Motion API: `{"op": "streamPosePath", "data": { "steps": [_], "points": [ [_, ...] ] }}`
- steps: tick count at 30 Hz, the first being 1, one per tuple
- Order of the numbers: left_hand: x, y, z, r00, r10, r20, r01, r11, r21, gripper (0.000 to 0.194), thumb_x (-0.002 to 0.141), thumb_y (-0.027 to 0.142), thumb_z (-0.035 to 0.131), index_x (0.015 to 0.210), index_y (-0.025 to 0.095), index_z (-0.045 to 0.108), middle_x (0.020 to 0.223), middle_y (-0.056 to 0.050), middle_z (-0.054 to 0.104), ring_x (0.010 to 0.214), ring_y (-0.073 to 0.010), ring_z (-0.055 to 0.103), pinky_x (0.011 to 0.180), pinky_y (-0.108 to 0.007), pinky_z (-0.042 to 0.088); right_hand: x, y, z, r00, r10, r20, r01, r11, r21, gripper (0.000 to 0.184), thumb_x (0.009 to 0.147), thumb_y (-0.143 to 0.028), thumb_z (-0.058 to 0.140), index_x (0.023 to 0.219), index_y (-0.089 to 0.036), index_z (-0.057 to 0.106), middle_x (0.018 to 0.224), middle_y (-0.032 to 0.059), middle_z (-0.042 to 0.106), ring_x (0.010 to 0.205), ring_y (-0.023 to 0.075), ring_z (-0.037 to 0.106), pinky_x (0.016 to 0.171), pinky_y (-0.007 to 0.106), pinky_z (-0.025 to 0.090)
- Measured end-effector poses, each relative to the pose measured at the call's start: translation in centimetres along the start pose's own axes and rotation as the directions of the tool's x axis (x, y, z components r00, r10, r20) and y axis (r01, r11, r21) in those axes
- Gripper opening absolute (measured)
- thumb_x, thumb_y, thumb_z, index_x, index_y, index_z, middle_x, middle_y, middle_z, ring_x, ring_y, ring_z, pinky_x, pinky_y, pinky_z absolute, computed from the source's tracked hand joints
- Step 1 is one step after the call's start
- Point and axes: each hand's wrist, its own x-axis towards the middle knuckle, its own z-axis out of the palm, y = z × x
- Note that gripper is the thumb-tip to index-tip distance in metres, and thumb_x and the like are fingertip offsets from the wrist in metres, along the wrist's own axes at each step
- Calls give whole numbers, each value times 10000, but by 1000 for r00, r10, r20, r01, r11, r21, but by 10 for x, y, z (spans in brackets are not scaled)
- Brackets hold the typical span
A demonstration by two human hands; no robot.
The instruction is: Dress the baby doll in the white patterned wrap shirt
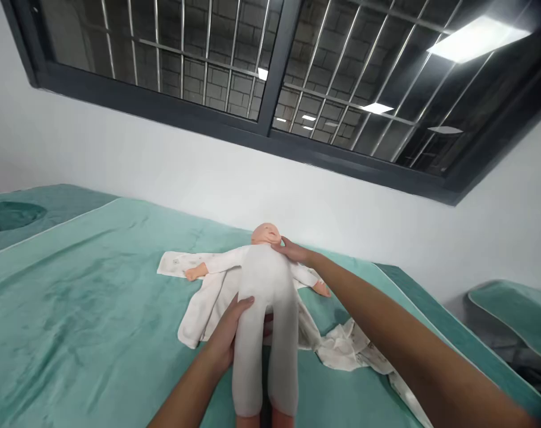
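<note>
A baby doll [268, 285] with a white cloth body lies on its back, its head toward the wall and its legs toward me. My left hand [232, 327] grips the doll's thigh, the thumb on top and fingertips showing between the legs. At the doll's neck and shoulder rests my right hand [293, 249], thumb over the chest; its other fingers are partly hidden behind the head. Beneath the doll a white baby garment [203, 306] is spread out, one sleeve reaching left. A crumpled patterned white cloth [342, 351] lies to the right, partly behind my right forearm.
A green sheet [96, 297] covers the bed or table under the doll. Behind it rises a white wall [185, 172] with a dark-framed, barred window [261, 128]. Darker green covers [74, 199] lie at the left, and another green-covered surface [515, 315] stands at the right.
</note>
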Motion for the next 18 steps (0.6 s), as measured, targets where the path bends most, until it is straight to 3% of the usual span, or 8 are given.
{"op": "streamPosePath", "data": {
  "steps": [4, 6, 7, 9, 11, 13, 15, 18],
  "points": [
    [-1, 11, -10, 999, 28, 31, -34, 975, 220, 532, 813, 471, 635, 1261, 202, 538, 1101, -120, 694, 847, -239, 697, 721, -351, 557, 9, 7, -6, 996, 4, 88, 15, 976, -216, 1143, 736, -735, 586, 1545, -137, 42, 1353, 186, 560, 1215, 323, 548, 1044, 468, 378],
    [2, 31, -23, 989, 148, -4, -123, 840, 529, 496, 811, 490, 622, 1220, 212, 584, 1041, -98, 703, 772, -223, 679, 686, -336, 535, 12, -1, -13, 997, -28, 74, 60, 878, -475, 1089, 751, -762, 535, 1545, -162, 94, 1173, 169, 667, 1090, 345, 614, 980, 485, 398],
    [5, 43, -31, 960, 279, -18, -188, 695, 694, 465, 813, 485, 615, 1195, 219, 606, 1016, -87, 703, 754, -219, 665, 688, -335, 521, 13, -6, -15, 997, -65, 46, 79, 803, -591, 1022, 774, -760, 502, 1535, -171, 161, 1103, 166, 687, 1024, 351, 634, 938, 488, 411],
    [15, 70, -47, 808, 589, 36, -267, 311, 912, 381, 843, 459, 563, 1142, 235, 636, 1001, -70, 698, 784, -221, 642, 742, -343, 494, 15, -20, -11, 981, -193, -9, 127, 678, -724, 825, 846, -706, 440, 1480, -192, 314, 1079, 165, 677, 964, 340, 637, 871, 462, 428],
    [30, 96, -63, 661, 744, 99, -236, 82, 968, 323, 880, 430, 487, 1079, 236, 653, 973, -63, 701, 821, -226, 632, 791, -352, 472, 21, -34, 10, 933, -359, 18, 245, 600, -762, 611, 919, -592, 408, 1404, -221, 420, 1160, 152, 635, 1013, 312, 607, 842, 411, 433],
    [46, 115, -75, 586, 808, 60, -207, 78, 975, 304, 889, 409, 454, 1022, 227, 657, 934, -62, 707, 834, -227, 632, 805, -352, 465, 31, -48, 44, 870, -468, 158, 416, 521, -745, 459, 939, -490, 443, 1322, -242, 498, 1199, 128, 602, 1068, 284, 571, 833, 371, 432],
    [58, 126, -86, 551, 833, -39, -228, 196, 954, 279, 869, 399, 475, 984, 218, 654, 922, -59, 708, 844, -221, 637, 801, -339, 469, 45, -60, 84, 816, -453, 360, 561, 466, -684, 378, 919, -462, 497, 1217, -241, 572, 1150, 110, 609, 1015, 262, 582, 789, 349, 441],
    [65, 135, -99, 606, 772, -192, -281, 433, 857, 241, 809, 385, 546, 926, 204, 652, 877, -47, 700, 813, -202, 648, 753, -309, 487, 66, -73, 131, 785, -314, 534, 615, 500, -610, 377, 868, -548, 540, 1077, -245, 622, 1007, 68, 644, 851, 225, 608, 666, 308, 441]
  ]
}}
